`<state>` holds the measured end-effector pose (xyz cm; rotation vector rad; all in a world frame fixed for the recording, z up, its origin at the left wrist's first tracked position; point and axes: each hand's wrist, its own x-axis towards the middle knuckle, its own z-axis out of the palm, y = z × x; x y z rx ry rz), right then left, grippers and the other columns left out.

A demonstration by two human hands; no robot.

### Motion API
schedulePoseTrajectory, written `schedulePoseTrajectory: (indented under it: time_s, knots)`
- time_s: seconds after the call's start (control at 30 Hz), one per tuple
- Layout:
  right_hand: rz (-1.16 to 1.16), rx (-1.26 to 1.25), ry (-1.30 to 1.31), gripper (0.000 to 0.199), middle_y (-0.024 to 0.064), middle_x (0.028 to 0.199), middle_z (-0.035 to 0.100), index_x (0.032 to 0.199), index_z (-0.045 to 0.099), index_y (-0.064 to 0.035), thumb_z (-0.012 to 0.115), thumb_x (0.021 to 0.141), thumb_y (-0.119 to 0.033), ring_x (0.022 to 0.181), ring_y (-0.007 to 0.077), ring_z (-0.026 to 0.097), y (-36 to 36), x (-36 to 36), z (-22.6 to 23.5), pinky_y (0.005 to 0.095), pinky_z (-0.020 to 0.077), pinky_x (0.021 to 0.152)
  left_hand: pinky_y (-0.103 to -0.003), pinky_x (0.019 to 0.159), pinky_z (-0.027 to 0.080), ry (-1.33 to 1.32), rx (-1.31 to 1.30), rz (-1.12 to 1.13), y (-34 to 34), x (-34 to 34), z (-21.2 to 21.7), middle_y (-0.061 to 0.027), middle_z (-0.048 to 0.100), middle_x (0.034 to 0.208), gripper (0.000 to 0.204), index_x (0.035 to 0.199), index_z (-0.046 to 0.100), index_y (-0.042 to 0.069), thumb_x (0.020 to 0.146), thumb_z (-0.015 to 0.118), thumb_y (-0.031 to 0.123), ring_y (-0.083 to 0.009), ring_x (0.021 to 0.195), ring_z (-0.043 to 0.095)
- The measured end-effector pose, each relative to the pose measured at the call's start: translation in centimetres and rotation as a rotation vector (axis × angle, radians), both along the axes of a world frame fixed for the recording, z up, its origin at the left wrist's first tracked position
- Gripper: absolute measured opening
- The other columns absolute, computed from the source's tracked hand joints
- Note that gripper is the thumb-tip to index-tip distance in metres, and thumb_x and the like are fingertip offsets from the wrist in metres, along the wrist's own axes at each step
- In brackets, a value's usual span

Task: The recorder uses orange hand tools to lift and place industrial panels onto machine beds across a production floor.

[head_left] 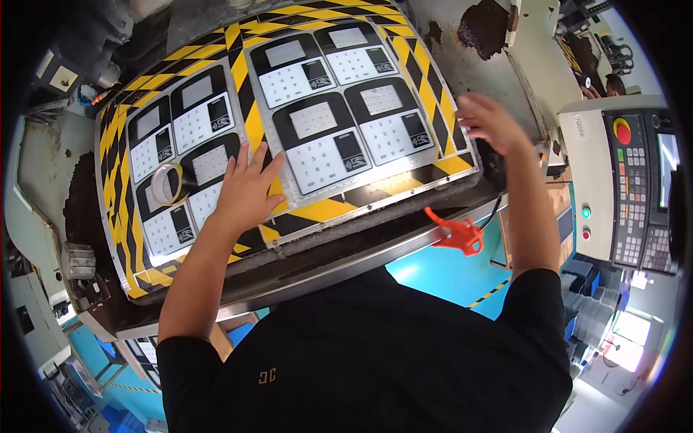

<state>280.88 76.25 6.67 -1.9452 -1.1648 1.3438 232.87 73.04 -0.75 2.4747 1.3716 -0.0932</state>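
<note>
My left hand (249, 189) lies with fingers spread over the bordered bed and the edge of a black-and-white keypad panel (209, 160). Past the bed's right edge, my right hand (492, 124) is raised beside the striped border tape (426, 68), fingers apart and nothing visible in them. I cannot tell whether its fingertips touch the edge. Several more keypad panels (321, 160) are laid out in two groups on the bed. A roll of tape (167, 184) rests on the panels left of my left hand.
An orange-red air gun (456, 234) hangs at the front edge, right of centre. To the right stands a machine control panel (628, 187) with buttons, a screen and a red emergency stop knob (621, 131). Rust-brown patches (484, 29) mark the machine body at the back right.
</note>
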Motion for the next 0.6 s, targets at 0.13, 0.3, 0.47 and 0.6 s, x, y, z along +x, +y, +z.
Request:
schedulePoseTrajectory:
  time_s: [0.13,0.3,0.47,0.6]
  knots:
    - [0.083,-0.096,0.027,0.053,0.0013,0.094,0.062,0.127,0.058,-0.0042,0.067,0.092,-0.042,0.081,0.0090,0.056,2.4,-0.1,-8.2,0.0257,0.0464,0.070,-0.055,0.120,0.018,0.172,-0.054,0.075,1.1,2.4,-1.0,-0.0134,0.027,0.161,0.076,0.152,0.038,0.026,0.086,0.071,0.043,-0.0389,0.151,0.013]
    - [0.074,-0.078,0.010,0.044,0.0003,0.085,0.060,0.117,0.061,-0.0031,0.070,0.090,-0.037,0.077,0.0083,0.054,4.0,0.1,-10.6,0.0251,0.0437,0.067,-0.055,0.121,0.015,0.215,-0.088,0.073,1.4,3.1,-1.6,-0.0092,0.025,0.162,0.076,0.153,0.036,0.030,0.088,0.069,0.048,-0.0360,0.152,0.011]
    - [0.147,-0.051,-0.175,0.037,0.0024,0.092,0.064,0.115,0.060,-0.0006,0.069,0.091,-0.027,0.076,0.0095,0.056,4.1,-0.8,-9.7,0.0246,0.0448,0.068,-0.054,0.122,0.014,0.202,-0.096,0.110,1.2,2.9,-1.7,-0.0068,0.027,0.162,0.076,0.151,0.039,0.030,0.085,0.072,0.047,-0.0352,0.152,0.012]
    - [0.033,-0.178,0.487,0.026,0.0008,0.092,0.065,0.115,0.057,-0.0056,0.067,0.092,-0.010,0.081,0.0094,0.065,4.3,0.9,-10.4,0.0250,0.0539,0.071,-0.053,0.123,0.013,0.171,-0.097,0.079,1.0,2.2,-1.7,-0.0050,0.030,0.161,0.075,0.150,0.040,0.029,0.084,0.073,0.045,-0.0334,0.152,0.013]
